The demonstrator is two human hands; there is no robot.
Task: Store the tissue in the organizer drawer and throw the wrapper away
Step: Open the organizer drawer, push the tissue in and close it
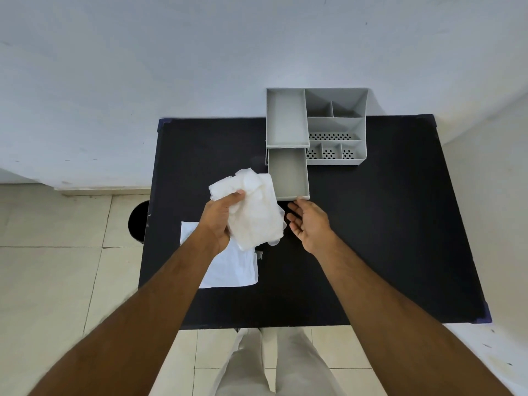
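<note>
Head view: crumpled white tissue (254,207) held above a black rectangular table (385,238).

Left hand (218,217) grips the tissue just left of the pulled-out grey plastic drawer (288,174) of a grey compartmented desk organizer (335,124) at the table's far edge. Right hand (310,222) open, fingers spread, touching the drawer's near front. Flat white wrapper (234,267) lies on the table under the left forearm. Black round bin (139,221) stands on the floor, left.

Both arms extended; left hand (218,217) clenched, right hand (310,224) open, palm inward.
</note>
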